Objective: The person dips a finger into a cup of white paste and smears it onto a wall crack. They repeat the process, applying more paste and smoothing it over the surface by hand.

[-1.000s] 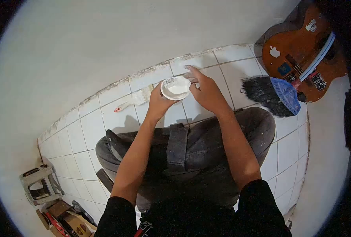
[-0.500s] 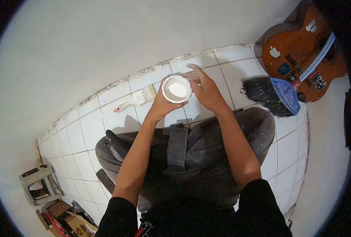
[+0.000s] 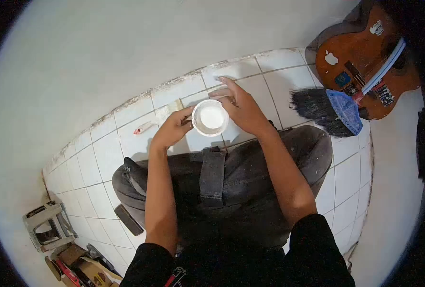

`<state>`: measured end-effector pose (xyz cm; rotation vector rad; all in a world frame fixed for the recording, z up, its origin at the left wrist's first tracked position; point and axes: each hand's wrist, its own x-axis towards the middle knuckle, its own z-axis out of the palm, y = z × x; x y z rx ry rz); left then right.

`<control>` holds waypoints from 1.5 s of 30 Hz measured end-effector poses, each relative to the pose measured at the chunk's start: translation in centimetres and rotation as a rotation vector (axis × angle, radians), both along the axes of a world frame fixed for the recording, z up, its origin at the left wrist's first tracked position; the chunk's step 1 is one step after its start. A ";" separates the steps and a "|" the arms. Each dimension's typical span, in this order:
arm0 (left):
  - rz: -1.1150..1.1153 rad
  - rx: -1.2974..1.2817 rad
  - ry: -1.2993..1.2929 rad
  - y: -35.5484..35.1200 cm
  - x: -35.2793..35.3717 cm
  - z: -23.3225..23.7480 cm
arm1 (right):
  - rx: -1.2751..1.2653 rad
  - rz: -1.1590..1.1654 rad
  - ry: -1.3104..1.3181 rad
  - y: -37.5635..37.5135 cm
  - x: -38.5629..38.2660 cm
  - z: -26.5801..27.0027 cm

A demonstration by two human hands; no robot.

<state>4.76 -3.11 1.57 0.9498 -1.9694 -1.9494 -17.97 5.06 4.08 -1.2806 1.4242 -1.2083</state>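
A small white-rimmed cup (image 3: 195, 124) holding white paint or paste (image 3: 212, 117) is between my two hands, its opening facing up. My left hand (image 3: 172, 129) is at the cup's left side, fingers bent against its wall. From the upper right, my right hand (image 3: 243, 109) meets the rim, with its index finger stretched out beyond the cup and whitish smears on the fingertips. The lower fingers of that hand are partly hidden behind the cup. A paintbrush (image 3: 162, 114) with white-coated bristles and a red-tipped handle lies on the tiles, partly covered by my left hand.
My crossed legs (image 3: 250, 167) are on the white tiled floor (image 3: 102, 158) facing a pale wall (image 3: 126, 48). At right, a broom (image 3: 344, 112) leans over a guitar (image 3: 360, 62). A dark phone-like slab (image 3: 129, 220), a stool (image 3: 50, 227) and a box of items (image 3: 90, 270) are at lower left.
My left hand has shifted left from around the cup to its side, now covering part of the paintbrush. The cup has moved slightly down and left, and my right hand has moved slightly left.
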 end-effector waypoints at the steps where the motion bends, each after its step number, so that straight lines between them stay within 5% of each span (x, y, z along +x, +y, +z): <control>1: 0.040 0.073 0.039 -0.1 0.1 -0.1 | 0.002 -0.001 -0.002 0.0 0.1 -0.1; 6: 0.050 0.081 0.076 0.1 -0.7 0.1 | 0.010 -0.012 0.073 0.2 0.0 0.0; 14: 0.120 -0.285 -0.032 0.0 -1.3 0.0 | 0.057 0.045 0.099 0.5 0.2 0.7; 34: 0.147 -0.289 -0.050 -0.3 -1.4 -0.2 | 0.022 0.063 0.163 0.4 0.3 0.7; 43: 0.073 -0.157 -0.016 0.2 -1.0 -0.2 | 0.202 -0.065 0.168 0.0 -1.1 0.0; 45: 0.037 -0.181 -0.009 0.4 -1.2 -0.2 | 0.154 -0.068 0.000 0.0 -0.9 -0.1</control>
